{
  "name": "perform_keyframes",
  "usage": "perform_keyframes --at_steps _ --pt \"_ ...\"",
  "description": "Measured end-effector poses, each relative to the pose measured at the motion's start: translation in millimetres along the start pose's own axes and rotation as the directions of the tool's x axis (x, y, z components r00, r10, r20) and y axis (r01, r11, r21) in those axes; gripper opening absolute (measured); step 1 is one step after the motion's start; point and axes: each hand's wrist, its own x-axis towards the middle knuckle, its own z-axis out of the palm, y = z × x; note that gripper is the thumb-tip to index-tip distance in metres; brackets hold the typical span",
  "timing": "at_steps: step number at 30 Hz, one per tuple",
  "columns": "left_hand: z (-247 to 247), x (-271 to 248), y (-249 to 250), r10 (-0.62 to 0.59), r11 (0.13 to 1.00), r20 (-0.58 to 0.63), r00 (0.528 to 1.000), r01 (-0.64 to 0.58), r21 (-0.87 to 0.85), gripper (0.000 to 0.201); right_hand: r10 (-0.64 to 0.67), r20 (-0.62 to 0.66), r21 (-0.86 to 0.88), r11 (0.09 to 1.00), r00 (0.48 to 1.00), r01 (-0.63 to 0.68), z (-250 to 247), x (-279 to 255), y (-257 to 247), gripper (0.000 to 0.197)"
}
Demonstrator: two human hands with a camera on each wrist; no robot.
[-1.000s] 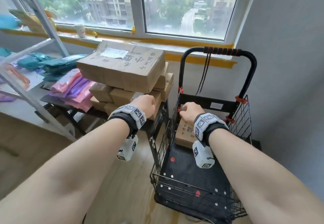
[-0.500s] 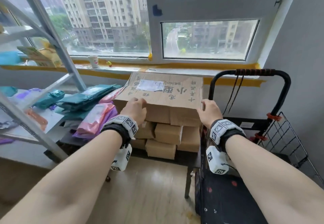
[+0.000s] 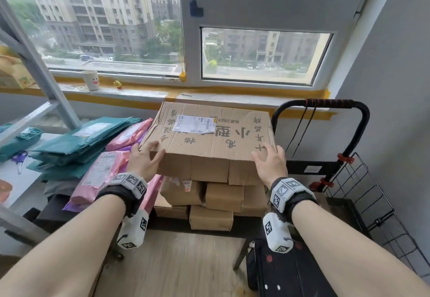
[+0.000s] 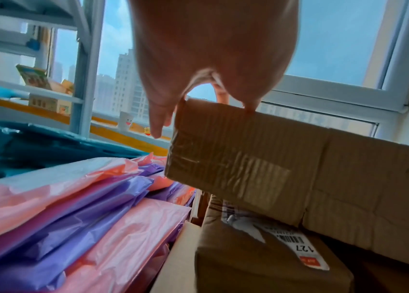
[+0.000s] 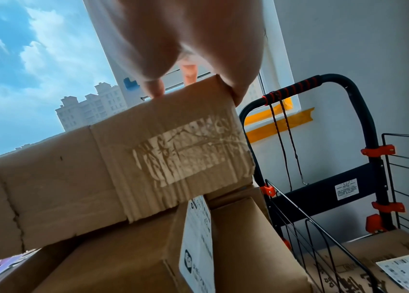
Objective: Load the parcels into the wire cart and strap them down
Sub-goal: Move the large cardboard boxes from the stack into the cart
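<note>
The big box (image 3: 209,143) sits on top of a stack of smaller boxes (image 3: 214,201) on a low table (image 3: 53,210), just left of the cart (image 3: 363,187). The left hand (image 3: 144,159) has its grip on the near left corner, fingers on the top face and thumb on the front; the right hand (image 3: 270,161) holds the near right corner the same way, fingers bent over the top edge. From both wrist views the box looks tilted off the stack at the near side, so the lift seems to be just under way. To do it well, the person likely needs more than a corner pinch: the cardboard is creased and soft at the edges, so sliding the palms down the sides or under the base would probably carry the weight better and keep the corners from crushing. The lift should go straight up before any swing to the right, or the small boxes beneath may be dragged off the stack. One box (image 5: 383,255) already lies in the cart, so the big one would best be set flat on or beside it. The cords (image 3: 302,129) hanging from the handle (image 3: 325,103) should be kept clear of the load, since they may be wanted for strapping.
</note>
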Motion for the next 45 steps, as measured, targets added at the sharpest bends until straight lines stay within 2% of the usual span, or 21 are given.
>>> perform_keyframes --at_steps 5,11,20,26,33,37,40,45 --pt "-5 14 6 -0.038 0.989 -0.011 0.999 0.036 -0.142 0.052 0.032 -0.046 0.016 0.999 0.998 -0.031 3 1 -1 0.048" --pt "-15 9 4 -0.037 0.985 -0.04 0.999 0.03 -0.17 0.053 0.019 -0.02 0.047 0.999 1.0 -0.018 -4 -5 -11 0.047" --pt "-35 -32 16 0.076 0.972 -0.137 0.988 -0.104 -0.212 0.056 0.046 -0.042 0.346 0.938 0.998 -0.028 -47 -48 0 0.076" --pt "-26 -70 51 0.151 0.951 -0.132 0.98 -0.18 -0.251 0.052 0.129 -0.071 0.412 0.907 0.989 -0.088 -102 -79 23 0.087" --pt "11 -116 118 0.203 0.939 -0.074 0.976 -0.215 -0.267 0.049 0.201 -0.121 0.394 0.909 0.972 -0.139 -170 -91 83 0.094" --pt "44 -138 163 0.223 0.938 -0.058 0.973 -0.231 -0.258 0.048 0.203 -0.129 0.377 0.915 0.971 -0.142 -203 -85 130 0.088" --pt "76 -154 200 0.21 0.944 -0.062 0.976 -0.219 -0.248 0.048 0.169 -0.138 0.363 0.925 0.976 -0.109 -234 -76 168 0.077" --pt "134 -184 249 0.174 0.949 -0.047 0.984 -0.18 -0.259 0.052 0.153 -0.089 0.341 0.933 0.984 -0.114 -277 -56 234 0.071"
